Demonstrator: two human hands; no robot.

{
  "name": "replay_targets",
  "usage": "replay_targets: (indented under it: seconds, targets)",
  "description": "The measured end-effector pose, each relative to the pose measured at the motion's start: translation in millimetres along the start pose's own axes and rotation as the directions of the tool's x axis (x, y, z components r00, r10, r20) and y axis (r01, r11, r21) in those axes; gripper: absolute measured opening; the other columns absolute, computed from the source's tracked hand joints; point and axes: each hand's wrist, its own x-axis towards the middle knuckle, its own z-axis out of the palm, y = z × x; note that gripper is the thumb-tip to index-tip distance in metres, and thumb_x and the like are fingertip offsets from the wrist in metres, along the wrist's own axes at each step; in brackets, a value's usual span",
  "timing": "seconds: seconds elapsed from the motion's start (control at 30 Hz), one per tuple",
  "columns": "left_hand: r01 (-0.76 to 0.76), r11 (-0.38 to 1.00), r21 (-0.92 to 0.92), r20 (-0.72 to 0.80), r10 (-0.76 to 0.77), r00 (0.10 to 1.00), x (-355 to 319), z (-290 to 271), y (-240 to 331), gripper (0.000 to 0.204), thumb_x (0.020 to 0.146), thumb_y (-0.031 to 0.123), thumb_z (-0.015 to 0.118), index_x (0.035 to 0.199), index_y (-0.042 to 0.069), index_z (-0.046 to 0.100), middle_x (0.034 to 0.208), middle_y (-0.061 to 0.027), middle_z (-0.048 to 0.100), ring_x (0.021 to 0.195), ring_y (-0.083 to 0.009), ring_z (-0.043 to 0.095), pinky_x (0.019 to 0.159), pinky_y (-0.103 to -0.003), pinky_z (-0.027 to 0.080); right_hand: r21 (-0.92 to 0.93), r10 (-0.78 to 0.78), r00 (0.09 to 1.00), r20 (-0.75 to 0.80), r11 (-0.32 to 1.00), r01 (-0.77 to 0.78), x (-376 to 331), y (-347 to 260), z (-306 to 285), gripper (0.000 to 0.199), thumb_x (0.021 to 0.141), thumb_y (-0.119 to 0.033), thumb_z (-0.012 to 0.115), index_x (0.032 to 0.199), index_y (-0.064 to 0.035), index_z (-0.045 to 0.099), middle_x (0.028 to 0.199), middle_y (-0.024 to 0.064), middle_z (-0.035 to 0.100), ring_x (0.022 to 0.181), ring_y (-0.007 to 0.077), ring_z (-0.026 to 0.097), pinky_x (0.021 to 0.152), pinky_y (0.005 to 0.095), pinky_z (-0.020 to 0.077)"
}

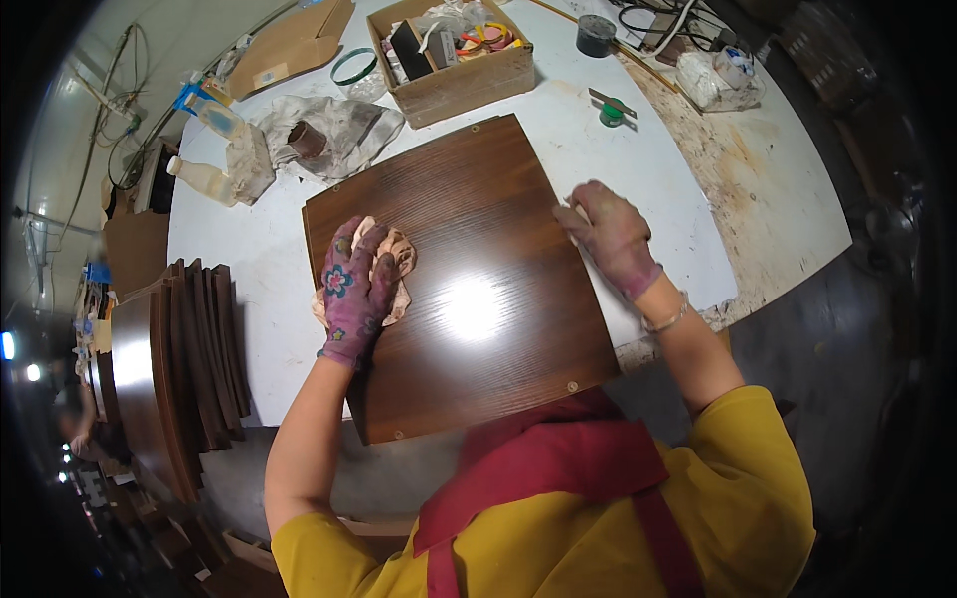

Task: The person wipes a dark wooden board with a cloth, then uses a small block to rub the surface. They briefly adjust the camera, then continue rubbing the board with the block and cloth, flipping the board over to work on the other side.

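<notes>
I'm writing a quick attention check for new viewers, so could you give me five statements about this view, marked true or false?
1. The left hand is on a crumpled cloth over the brown panel. True.
2. The right hand is at the panel's left edge. False: the right hand is at its right edge.
3. A cardboard box stands beyond the panel, filled with odds and ends. True.
4. Both hands wear gloves. True.
5. The stacked panels are on the person's right. False: the stacked panels are on the left.
</notes>
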Motion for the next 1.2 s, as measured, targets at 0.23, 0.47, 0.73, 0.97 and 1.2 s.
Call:
replay_targets:
  seconds: [0.23, 0.47, 0.73, 0.97, 1.2]
  targets:
    - [-0.006, 1.0, 0.016, -0.027, 0.006, 1.0, -3.5, 2.4, -2.7, 0.039, 0.095, 0.033, 0.055, 0.125, 0.01, 0.061, 0.137, -0.02, 0.049, 0.126, -0.0394, 0.047, 0.105, -0.047, 0.039, -0.073, 0.105, 0.994, 0.01, 0.992, -0.104, -97.5, -26.1, -21.2, 0.026, 0.092, -0.033, 0.061, 0.093, -0.0068, 0.06, 0.089, 0.0127, 0.059, 0.078, 0.0334, 0.059, 0.07, 0.042, 0.0479]
    - [-0.09, 0.995, -0.036, -0.028, 0.089, 0.996, -5.3, 5.6, -14.2, 0.039, 0.099, 0.033, 0.05, 0.13, 0.011, 0.057, 0.138, -0.021, 0.048, 0.127, -0.0394, 0.046, 0.105, -0.046, 0.039, -0.264, -0.101, 0.99, -0.103, 0.962, 0.07, -197.6, -56.1, -40.0, 0.015, 0.09, -0.02, 0.065, 0.092, -0.0053, 0.061, 0.089, 0.0113, 0.058, 0.074, 0.0302, 0.06, 0.06, 0.0385, 0.0493]
    - [-0.143, 0.988, -0.052, 0.005, 0.143, 0.99, -8.7, 6.2, -19.2, 0.045, 0.099, 0.04, 0.047, 0.133, 0.011, 0.055, 0.141, -0.0216, 0.045, 0.131, -0.0386, 0.042, 0.108, -0.046, 0.035, 0.665, 0.617, 0.776, -0.131, 0.635, -0.393, -265.7, -80.6, -32.1, 0.022, 0.092, -0.02, 0.063, 0.1, -0.0001, 0.059, 0.087, 0.0058, 0.059, 0.08, 0.0146, 0.055, 0.075, 0.0291, 0.046]
    - [-0.209, 0.978, 0.022, 0.0, 0.209, 0.978, -16.4, 2.8, -22.2, 0.045, 0.097, 0.038, 0.053, 0.134, 0.012, 0.054, 0.142, -0.0212, 0.044, 0.132, -0.0376, 0.042, 0.108, -0.047, 0.035, 0.197, 0.381, 0.799, -0.465, 0.925, -0.327, -242.5, -89.7, -13.9, 0.036, 0.093, -0.024, 0.061, 0.119, -0.0002, 0.055, 0.112, 0.0153, 0.062, 0.104, 0.0291, 0.061, 0.09, 0.0374, 0.0473]
    - [-0.187, 0.982, -0.011, -0.009, 0.187, 0.982, -16.5, 2.4, -22.5, 0.046, 0.096, 0.039, 0.055, 0.134, 0.013, 0.054, 0.142, -0.021, 0.044, 0.132, -0.0378, 0.042, 0.108, -0.047, 0.035, -0.086, 0.237, 0.849, -0.472, 0.946, -0.312, -233.1, -122.9, 44.8, 0.033, 0.094, -0.029, 0.06, 0.119, -0.0094, 0.054, 0.107, 0.0155, 0.059, 0.097, 0.0371, 0.059, 0.085, 0.0434, 0.0482]
